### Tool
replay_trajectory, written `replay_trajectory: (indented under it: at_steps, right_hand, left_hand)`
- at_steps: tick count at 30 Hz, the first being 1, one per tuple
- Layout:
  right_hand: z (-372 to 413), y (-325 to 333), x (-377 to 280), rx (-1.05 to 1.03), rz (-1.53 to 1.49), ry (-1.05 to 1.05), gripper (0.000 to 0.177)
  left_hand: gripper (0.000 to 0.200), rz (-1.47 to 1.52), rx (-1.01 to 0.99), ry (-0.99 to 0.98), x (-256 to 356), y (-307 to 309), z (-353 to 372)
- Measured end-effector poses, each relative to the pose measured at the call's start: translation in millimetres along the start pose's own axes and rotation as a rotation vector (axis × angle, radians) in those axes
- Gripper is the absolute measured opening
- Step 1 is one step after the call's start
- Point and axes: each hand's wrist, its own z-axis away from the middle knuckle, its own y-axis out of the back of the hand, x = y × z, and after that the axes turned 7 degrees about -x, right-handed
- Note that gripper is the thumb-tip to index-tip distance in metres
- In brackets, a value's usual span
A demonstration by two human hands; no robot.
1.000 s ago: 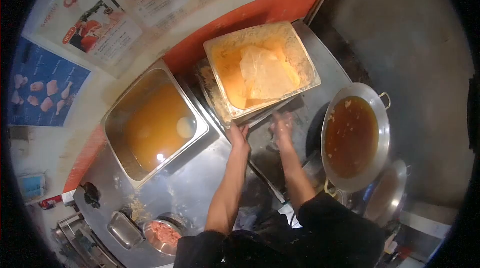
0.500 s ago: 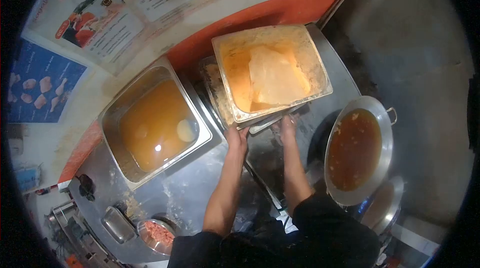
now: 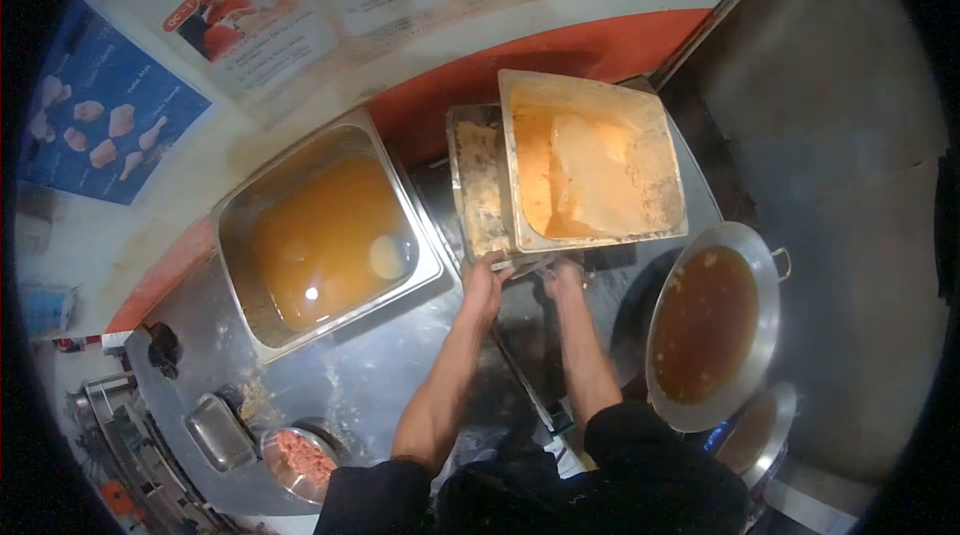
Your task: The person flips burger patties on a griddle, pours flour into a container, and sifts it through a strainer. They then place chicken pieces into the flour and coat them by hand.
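A deep metal tub (image 3: 592, 235) with orange-yellow powder and a pale, flat sheet-like piece inside sits tilted over a crumb-covered metal tray (image 3: 478, 180). My left hand (image 3: 482, 282) is closed at the tray's near edge, just below the tub's near left corner. Close by on the right, my right hand (image 3: 564, 280) reaches up under the tub's near rim, its fingers partly hidden and blurred. A thin silvery strip (image 3: 524, 264) shows between the two hands.
At left stands a deep steel pan (image 3: 340, 320) of amber liquid with a pale round thing in it. A wide pan (image 3: 662, 335) of brown liquid is at right. Lower left are a small steel container (image 3: 220, 432) and a bowl (image 3: 290, 488) of pink pieces.
The tub has shifted right, uncovering more of the tray on its left. Both hands stay at the near edge. The whole view has also shifted slightly.
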Motion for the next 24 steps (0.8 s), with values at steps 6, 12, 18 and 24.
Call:
replay_trajectory:
  at_steps: [6, 12, 18, 24]
  right_hand:
    - [15, 27, -1, -0.009, 0.302, 0.224, 0.043]
    - [121, 46, -6, 0.008, 0.273, 0.312, 0.044]
    - [171, 112, 10, 0.074, 0.430, -0.112, 0.066]
    - [226, 123, 8, 0.109, 0.302, -0.104, 0.057]
  left_hand:
    - [0.037, 0.139, -0.080, -0.011, -9, -12, 5]
    - [0.042, 0.141, -0.122, 0.050, -14, -7, -19]
    - [0.044, 0.146, -0.157, 0.018, -10, -20, -36]
    - [0.055, 0.112, -0.150, 0.014, -24, -13, -57]
